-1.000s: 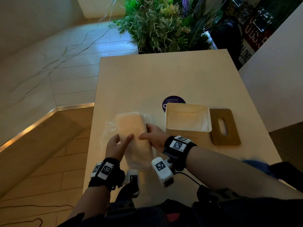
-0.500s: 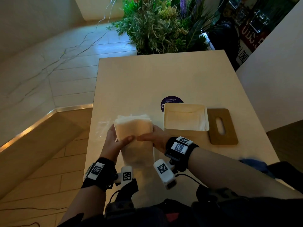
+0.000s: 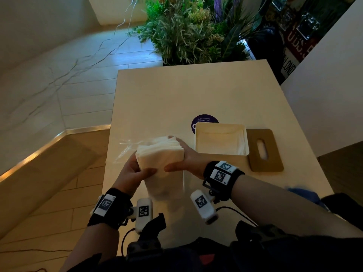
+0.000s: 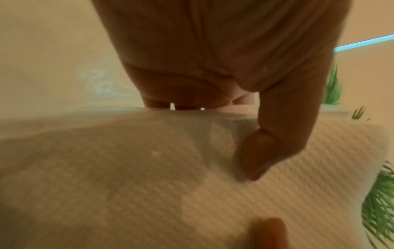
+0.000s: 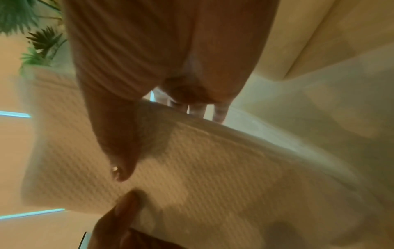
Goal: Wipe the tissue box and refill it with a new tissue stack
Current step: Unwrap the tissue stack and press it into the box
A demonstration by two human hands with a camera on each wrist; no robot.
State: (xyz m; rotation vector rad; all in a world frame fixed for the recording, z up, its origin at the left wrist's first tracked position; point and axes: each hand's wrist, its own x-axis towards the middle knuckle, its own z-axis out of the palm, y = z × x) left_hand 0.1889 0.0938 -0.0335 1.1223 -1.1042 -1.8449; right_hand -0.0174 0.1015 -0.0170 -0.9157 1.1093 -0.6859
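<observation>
A white tissue stack (image 3: 162,160) is held tilted above the table's near left part. My left hand (image 3: 135,171) grips its left side, thumb across the top face, and my right hand (image 3: 186,163) grips its right side the same way. Both wrist views show a thumb on the embossed tissue stack (image 4: 213,193) (image 5: 213,168) with fingers curled under its edge. The open white tissue box (image 3: 222,139) stands just right of the stack. Its brown slotted lid (image 3: 264,150) lies flat on the table beside the box.
Crumpled clear plastic wrap (image 3: 127,148) lies on the beige table (image 3: 176,95) left of the stack. A purple round sticker (image 3: 204,119) sits behind the box. A blue cloth (image 3: 302,193) lies at the near right edge. Potted plants (image 3: 196,30) stand beyond the far edge.
The tissue stack lay flat on the table under my hands; both hands have closed round its sides and lifted it, tilting its far end upward and out of the wrap.
</observation>
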